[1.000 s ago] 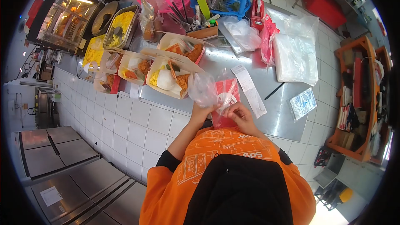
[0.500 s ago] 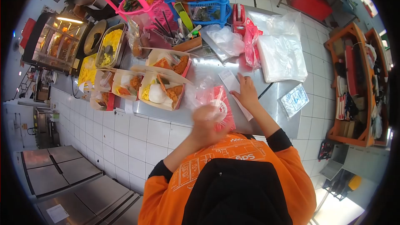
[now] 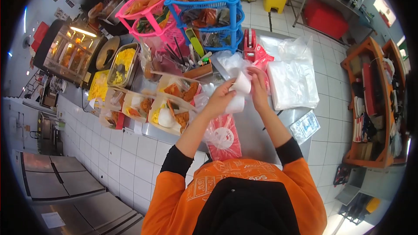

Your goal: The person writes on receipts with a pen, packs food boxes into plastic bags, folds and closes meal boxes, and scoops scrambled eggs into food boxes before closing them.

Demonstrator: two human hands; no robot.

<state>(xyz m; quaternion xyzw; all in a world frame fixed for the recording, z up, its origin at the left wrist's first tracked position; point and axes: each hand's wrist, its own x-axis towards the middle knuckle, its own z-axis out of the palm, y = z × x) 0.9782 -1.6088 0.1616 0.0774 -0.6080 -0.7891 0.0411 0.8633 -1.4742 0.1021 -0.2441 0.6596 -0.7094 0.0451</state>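
Note:
A white paper receipt (image 3: 242, 83) curls in the air above the steel table (image 3: 257, 132). My left hand (image 3: 220, 99) pinches it from the left. My right hand (image 3: 260, 89) is at its right side, fingers bent around the far edge of the paper. Below my left hand lies a red packet in clear plastic (image 3: 224, 137) with a round white label. To the left, an open meal box (image 3: 167, 115) holds rice, yellow food and fried chicken. Another open box (image 3: 180, 88) with chicken sits behind it.
Blue tiered baskets (image 3: 207, 13) and a pink basket rack (image 3: 150, 13) stand at the back. A red tape dispenser (image 3: 249, 43) and a stack of clear plastic bags (image 3: 291, 85) are on the right. A person (image 3: 104, 0) is at the far left.
The receipt has been lifted from the table and now curls between both hands. My left hand has moved from the red packet up to the paper.

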